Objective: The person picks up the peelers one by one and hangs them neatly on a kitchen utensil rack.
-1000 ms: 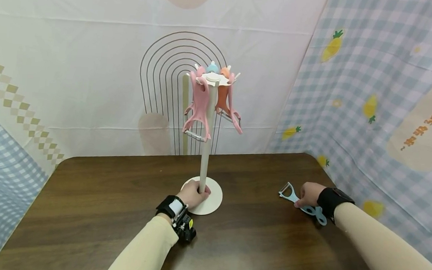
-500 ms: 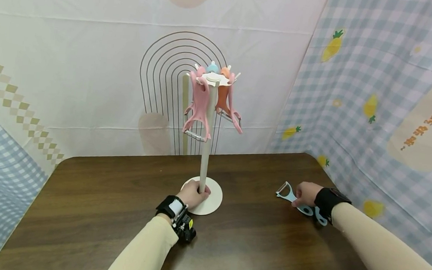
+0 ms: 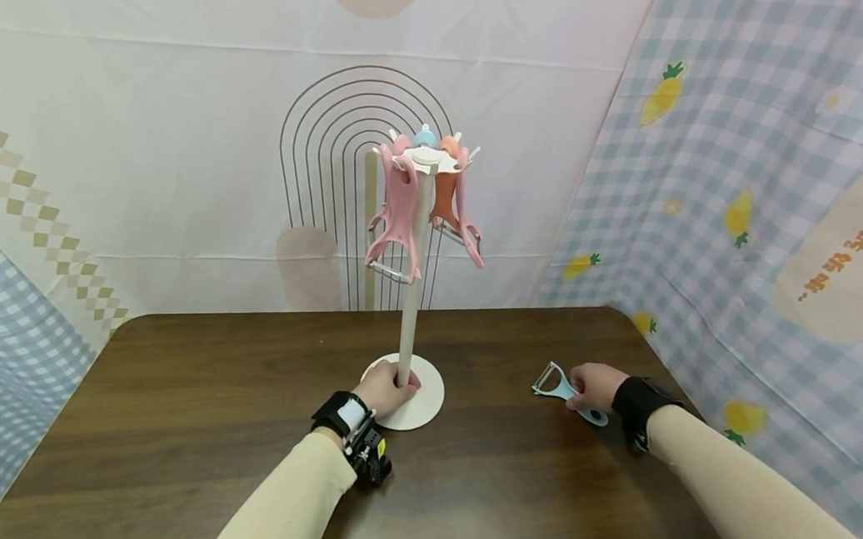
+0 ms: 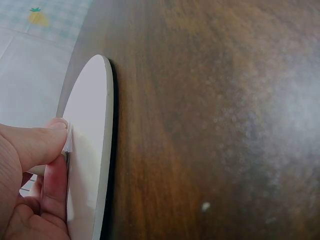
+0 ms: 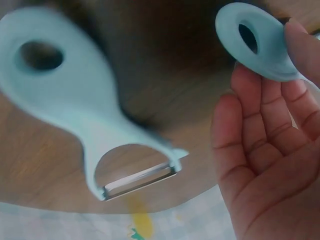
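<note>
A white stand has a thin pole [image 3: 409, 322] on a round base [image 3: 427, 399]. My left hand [image 3: 385, 389] pinches the pole's foot between thumb and fingers, close over the base. Pink peelers [image 3: 400, 209], an orange peeler [image 3: 445, 195] and a light blue one [image 3: 425, 138] hang from hooks around the top. To the right, my right hand [image 3: 594, 386] pinches a light blue peeler [image 3: 562, 390] by its handle, blade end pointing left. In the right wrist view a second light blue peeler [image 5: 90, 80] lies beside that hand; my wrist hides it in the head view.
The dark wooden table [image 3: 225, 422] ends at a white patterned cloth [image 3: 183, 160] behind it. A blue checked cloth [image 3: 704, 238] hangs along the right side, close to my right wrist.
My right hand has moved left over the table with its light blue peeler, away from the second one. The left hand and the stand have stayed put.
</note>
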### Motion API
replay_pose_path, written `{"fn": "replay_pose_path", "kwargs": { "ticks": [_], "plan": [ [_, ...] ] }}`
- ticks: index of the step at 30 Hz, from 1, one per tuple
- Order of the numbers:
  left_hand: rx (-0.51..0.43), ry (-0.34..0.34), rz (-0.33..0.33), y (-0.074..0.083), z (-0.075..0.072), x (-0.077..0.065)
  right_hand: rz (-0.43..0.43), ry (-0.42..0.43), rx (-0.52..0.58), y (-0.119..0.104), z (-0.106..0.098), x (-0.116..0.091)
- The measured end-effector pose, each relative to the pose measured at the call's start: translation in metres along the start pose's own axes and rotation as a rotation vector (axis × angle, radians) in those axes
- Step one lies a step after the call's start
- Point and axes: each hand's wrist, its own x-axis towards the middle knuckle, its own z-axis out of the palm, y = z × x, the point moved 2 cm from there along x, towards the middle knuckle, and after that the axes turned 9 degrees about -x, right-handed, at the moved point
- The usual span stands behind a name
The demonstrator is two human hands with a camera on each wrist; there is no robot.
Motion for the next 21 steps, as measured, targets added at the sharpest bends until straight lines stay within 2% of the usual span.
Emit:
{"fn": "replay_pose_path", "kwargs": {
  "ticks": [7,14,18,21],
  "plan": [
    [0.014,0.012,-0.029,-0.007,0.003,0.005,-0.009,0.028,0.115,-0.008,-0.008,0.006],
    [0.017,0.021,-0.03,-0.006,0.003,0.005,-0.038,0.119,0.188,-0.018,-0.019,0.009],
    [0.016,0.021,-0.031,-0.008,0.003,0.006,-0.05,0.143,0.275,-0.025,-0.026,0.006],
    [0.015,0.025,-0.021,-0.009,0.003,0.006,-0.067,0.189,0.291,-0.03,-0.035,0.003]
  ]
}}
